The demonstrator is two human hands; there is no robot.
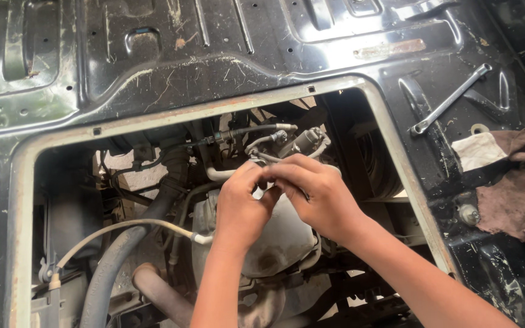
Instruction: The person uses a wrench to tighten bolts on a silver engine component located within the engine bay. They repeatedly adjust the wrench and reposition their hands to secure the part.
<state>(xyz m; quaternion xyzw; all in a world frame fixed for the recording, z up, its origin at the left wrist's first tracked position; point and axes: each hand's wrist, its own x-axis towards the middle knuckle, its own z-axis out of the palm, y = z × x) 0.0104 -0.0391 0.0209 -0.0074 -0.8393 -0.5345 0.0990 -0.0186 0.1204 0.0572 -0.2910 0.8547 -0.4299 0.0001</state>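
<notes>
Both hands meet over the engine housing [274, 240]: our left hand [241, 209] and right hand [320, 194] pinch a small fitting [267, 176] together, just below the metal lines [262, 141], equally close to both.

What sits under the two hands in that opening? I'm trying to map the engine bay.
Under the left hand and right hand lies a pale metal housing, with thin pipes behind. Whatever the fingertips pinch is covered.
</notes>
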